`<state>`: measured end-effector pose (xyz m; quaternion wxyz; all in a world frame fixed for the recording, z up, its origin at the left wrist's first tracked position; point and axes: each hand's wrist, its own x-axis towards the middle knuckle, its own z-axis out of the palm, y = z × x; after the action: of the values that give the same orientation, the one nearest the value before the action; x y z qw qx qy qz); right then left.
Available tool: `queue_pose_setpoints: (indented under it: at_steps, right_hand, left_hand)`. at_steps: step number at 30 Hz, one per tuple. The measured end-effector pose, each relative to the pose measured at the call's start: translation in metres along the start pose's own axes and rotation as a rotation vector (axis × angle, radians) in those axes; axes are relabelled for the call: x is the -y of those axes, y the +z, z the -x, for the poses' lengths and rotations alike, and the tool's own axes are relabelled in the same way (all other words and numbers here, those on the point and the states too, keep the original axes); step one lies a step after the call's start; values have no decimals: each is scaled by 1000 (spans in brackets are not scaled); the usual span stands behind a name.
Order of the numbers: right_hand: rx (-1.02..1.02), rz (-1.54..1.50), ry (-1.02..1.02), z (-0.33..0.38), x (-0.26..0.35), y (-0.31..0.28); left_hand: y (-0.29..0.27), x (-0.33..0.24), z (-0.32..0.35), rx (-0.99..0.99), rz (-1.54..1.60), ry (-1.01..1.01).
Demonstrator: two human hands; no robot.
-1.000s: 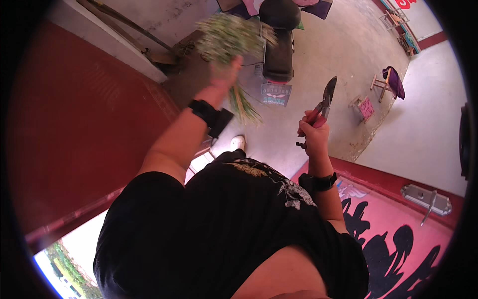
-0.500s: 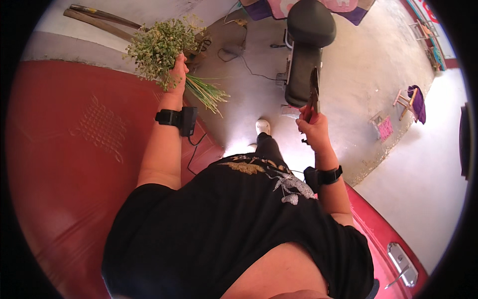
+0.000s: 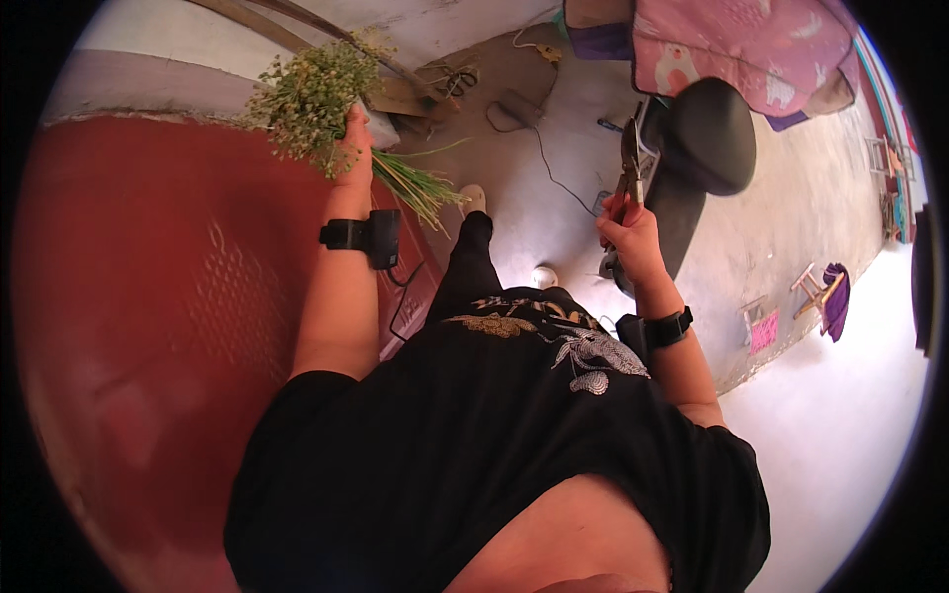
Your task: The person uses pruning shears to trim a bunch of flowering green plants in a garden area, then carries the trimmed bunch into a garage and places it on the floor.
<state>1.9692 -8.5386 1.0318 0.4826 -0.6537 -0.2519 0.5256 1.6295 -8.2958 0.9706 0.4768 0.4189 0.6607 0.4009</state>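
Observation:
My left hand (image 3: 353,163) is closed around a bunch of green seed heads on long stems (image 3: 314,104). The round heads crowd together to the left of my fist, while the cut stems (image 3: 420,190) stick out on its right side. In my right hand (image 3: 635,247) is a pair of shears (image 3: 630,173) with reddish-brown handles. Its dark blades point away from me, in front of the electric scooter's seat. The fingers wrapped round the handles are partly hidden. Both hands are held apart, out in front of my body.
A red door panel (image 3: 148,296) stands along my left. Ahead to the right is a scooter with a black seat (image 3: 707,138) and a pink cover (image 3: 751,49). A cable (image 3: 554,168) crosses the floor. Wooden poles (image 3: 287,25) lean at the far left; a small stool (image 3: 822,296) carries purple cloth.
I have stepped forward and the view has turned, so the scooter now appears closer and further right. Both hands keep hold of the bunch and the shears.

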Motion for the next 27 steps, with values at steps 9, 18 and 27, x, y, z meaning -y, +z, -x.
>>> queue_pose_setpoints:
  at_steps: [9, 18, 27]
  right_hand:
    - [32, 56, 102, -86, 32, 115]
    - [23, -132, 266, -233, -34, 170]
    - [-15, -113, 400, -389, -141, 200]
  left_hand:
    - [-11, 32, -126, 186, 112, -313]
    - [51, 106, -223, 278, 109, -331]
    - [126, 191, -296, 283, -227, -218]
